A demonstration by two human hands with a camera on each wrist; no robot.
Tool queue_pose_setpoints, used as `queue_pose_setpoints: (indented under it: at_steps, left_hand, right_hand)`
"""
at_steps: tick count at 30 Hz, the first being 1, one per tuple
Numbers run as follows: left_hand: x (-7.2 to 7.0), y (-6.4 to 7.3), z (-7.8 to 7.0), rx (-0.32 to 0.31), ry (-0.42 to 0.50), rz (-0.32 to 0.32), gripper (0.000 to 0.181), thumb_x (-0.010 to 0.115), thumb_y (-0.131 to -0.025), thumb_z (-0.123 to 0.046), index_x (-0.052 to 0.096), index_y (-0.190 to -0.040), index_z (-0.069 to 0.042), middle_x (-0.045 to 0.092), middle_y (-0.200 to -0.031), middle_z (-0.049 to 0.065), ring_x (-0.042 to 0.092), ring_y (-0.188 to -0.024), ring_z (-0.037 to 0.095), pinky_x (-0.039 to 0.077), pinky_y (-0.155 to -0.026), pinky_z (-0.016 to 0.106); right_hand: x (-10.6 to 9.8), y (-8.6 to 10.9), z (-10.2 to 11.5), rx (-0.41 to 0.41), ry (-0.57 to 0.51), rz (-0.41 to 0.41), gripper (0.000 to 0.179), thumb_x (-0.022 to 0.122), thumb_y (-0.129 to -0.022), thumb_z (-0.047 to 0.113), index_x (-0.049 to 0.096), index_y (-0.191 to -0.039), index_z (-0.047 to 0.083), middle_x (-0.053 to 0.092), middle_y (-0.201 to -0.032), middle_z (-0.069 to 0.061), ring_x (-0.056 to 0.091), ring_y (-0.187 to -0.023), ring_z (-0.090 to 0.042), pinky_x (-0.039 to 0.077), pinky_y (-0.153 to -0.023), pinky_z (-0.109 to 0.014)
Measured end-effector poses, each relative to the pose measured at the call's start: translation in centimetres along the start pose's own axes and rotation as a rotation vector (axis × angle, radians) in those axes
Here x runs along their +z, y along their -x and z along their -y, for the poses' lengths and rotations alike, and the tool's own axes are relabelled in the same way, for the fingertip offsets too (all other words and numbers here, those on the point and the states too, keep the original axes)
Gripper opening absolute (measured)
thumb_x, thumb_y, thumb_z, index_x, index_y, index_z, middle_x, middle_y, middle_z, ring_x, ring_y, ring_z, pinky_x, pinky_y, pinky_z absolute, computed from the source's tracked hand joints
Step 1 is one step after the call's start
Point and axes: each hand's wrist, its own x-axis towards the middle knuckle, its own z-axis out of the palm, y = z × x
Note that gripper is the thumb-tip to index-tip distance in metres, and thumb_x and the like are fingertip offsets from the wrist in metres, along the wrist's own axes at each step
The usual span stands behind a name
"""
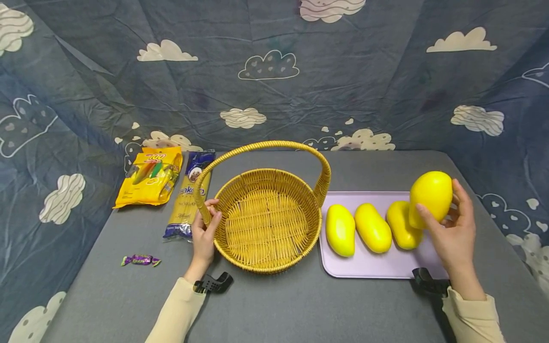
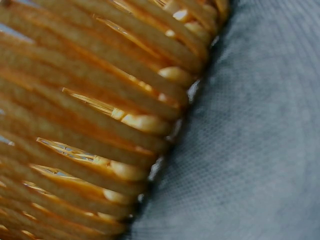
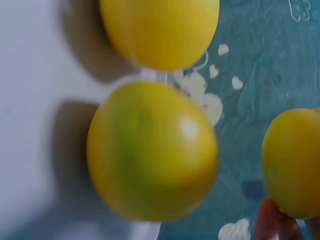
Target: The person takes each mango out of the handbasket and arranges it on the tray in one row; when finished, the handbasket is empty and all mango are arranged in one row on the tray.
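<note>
A yellow mango (image 1: 432, 197) is up off the tray, gripped between the thumb and fingers of my right hand (image 1: 458, 233). In the right wrist view this mango (image 3: 295, 162) is at the right edge with fingertips under it. Three more mangoes lie in a row on the lilac tray (image 1: 364, 269): a left one (image 1: 340, 231), a middle one (image 1: 372, 228) and a right one (image 1: 402, 224), partly covered by the held mango. My left hand (image 1: 204, 236) holds the wicker basket (image 1: 268, 269) at its left side, by the handle's base. Nothing lies in the basket.
A yellow candy bag (image 1: 150, 177) and a pack of spaghetti (image 1: 187, 197) lie at the back left. A purple wrapped candy (image 1: 141, 260) is on the grey table (image 1: 283, 309) at the left. The basket's tall arched handle (image 1: 270, 145) rises above its rim, and the tray sits close on the right.
</note>
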Motion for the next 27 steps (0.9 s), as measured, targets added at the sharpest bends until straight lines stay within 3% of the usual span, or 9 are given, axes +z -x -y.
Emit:
queue_pose_setpoints:
  at_steps: [9,16,18,23,27]
  left_hand:
    - [-0.1,0.0,0.0,0.003,-0.002,0.008,0.009,0.054,-0.092,0.002,0.047,-0.093,0.009,0.046,-0.117,0.032,0.046,-0.094,0.019,0.032,-0.089,0.028]
    - [-0.1,0.0,0.0,0.003,-0.005,0.006,0.008,0.053,-0.092,0.003,0.047,-0.092,0.008,0.044,-0.117,0.035,0.046,-0.093,0.019,0.032,-0.089,0.028]
    - [-0.1,0.0,-0.1,0.002,-0.006,0.006,0.009,0.053,-0.092,0.003,0.047,-0.093,0.009,0.044,-0.117,0.036,0.046,-0.092,0.019,0.032,-0.088,0.028]
    - [-0.1,0.0,0.0,0.001,-0.007,0.003,0.009,0.053,-0.092,0.004,0.046,-0.092,0.01,0.044,-0.117,0.036,0.046,-0.093,0.018,0.032,-0.089,0.028]
    - [-0.1,0.0,0.0,0.001,-0.009,0.003,0.011,0.052,-0.092,0.005,0.044,-0.091,0.013,0.044,-0.117,0.036,0.047,-0.094,0.018,0.032,-0.089,0.028]
  right_hand:
    - [-1.4,-0.9,-2.0,0.142,0.05,0.015,0.077,0.07,-0.086,0.013,0.03,-0.147,0.036,0.041,-0.14,0.0,0.042,-0.098,-0.003,0.033,-0.079,-0.018]
    - [-2.0,-1.3,-3.6,0.189,0.129,0.039,0.074,0.068,-0.088,0.022,0.026,-0.148,0.037,0.04,-0.141,-0.004,0.039,-0.101,-0.005,0.035,-0.082,-0.015]
    - [-2.1,-1.4,-3.9,0.22,0.15,0.055,0.074,0.067,-0.089,0.025,0.025,-0.148,0.035,0.038,-0.142,-0.005,0.039,-0.104,-0.008,0.035,-0.085,-0.018]
    - [-2.3,-1.5,-4.1,0.333,0.171,0.106,0.076,0.064,-0.09,0.03,0.019,-0.151,0.033,0.029,-0.149,-0.011,0.032,-0.122,-0.027,0.031,-0.101,-0.039]
    - [-2.4,-1.6,-4.3,0.372,0.2,0.12,0.076,0.062,-0.091,0.034,0.016,-0.151,0.031,0.027,-0.149,-0.015,0.029,-0.123,-0.035,0.03,-0.102,-0.046]
